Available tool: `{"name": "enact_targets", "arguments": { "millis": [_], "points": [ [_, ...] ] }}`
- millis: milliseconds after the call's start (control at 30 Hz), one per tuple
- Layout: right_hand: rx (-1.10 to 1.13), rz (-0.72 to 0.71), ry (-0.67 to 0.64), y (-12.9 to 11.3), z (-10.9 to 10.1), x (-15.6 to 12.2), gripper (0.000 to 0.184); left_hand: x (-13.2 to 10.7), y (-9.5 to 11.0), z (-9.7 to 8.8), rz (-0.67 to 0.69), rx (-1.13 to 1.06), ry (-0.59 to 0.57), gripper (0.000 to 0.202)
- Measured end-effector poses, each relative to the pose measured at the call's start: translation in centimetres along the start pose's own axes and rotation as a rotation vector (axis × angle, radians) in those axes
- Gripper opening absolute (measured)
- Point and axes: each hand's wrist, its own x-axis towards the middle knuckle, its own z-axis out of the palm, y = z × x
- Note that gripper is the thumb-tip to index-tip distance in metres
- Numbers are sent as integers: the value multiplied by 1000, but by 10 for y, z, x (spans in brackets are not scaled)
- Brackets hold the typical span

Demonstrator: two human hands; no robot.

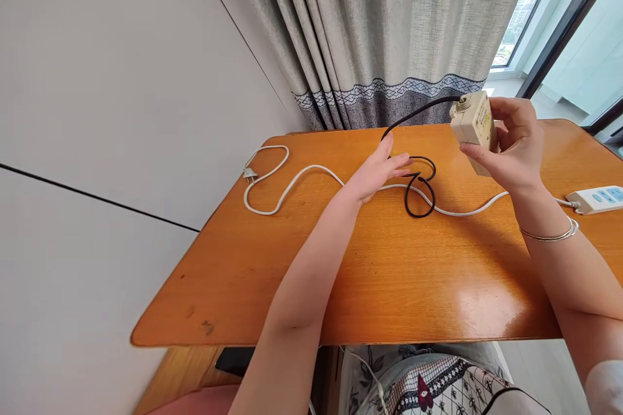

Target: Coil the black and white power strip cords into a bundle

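Note:
My right hand [516,142] is closed around a cream box-shaped plug adapter [473,128], held upright above the orange wooden table [389,272]. A black cable [421,191] runs out of the adapter's top, arcs left and down, and lies in loops on the table. My left hand [377,172] reaches over the table with fingers stretched out, touching the black cable where it comes down. A white cord [292,185] snakes across the table under the black loops, its plug [250,174] lying at the far left.
A white power strip [596,199] with blue buttons lies at the table's right edge. A grey curtain [379,32] hangs behind the table, a white wall [97,110] stands on the left and a window at the far right.

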Motion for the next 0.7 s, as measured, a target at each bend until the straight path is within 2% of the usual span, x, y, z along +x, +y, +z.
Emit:
{"name": "enact_targets", "arguments": {
  "millis": [100, 200, 300, 400, 467, 567, 700],
  "points": [
    [-53, -1, 45, 1, -5, 1, 67, 8, -9, -6, 65, 112, -8, 80],
    [-14, -53, 96, 6, -9, 3, 60, 15, -15, -17, 122, 205, 10, 73],
    [42, -114, 159, 11, -10, 6, 57, 16, -14, -28, 254, 364, 130, 74],
    [13, -125, 167, 14, -11, 7, 54, 13, -6, -39, 434, 561, 251, 74],
    [-21, -142, 171, 16, -11, 8, 54, 10, 0, -46, 509, 635, 303, 70],
    [-82, -144, 193, 24, -12, 12, 57, 8, 5, -57, 527, 637, 363, 67],
    [-214, -83, 195, 41, -17, 18, 60, 10, 2, -71, 480, 566, 409, 71]
  ]
}}
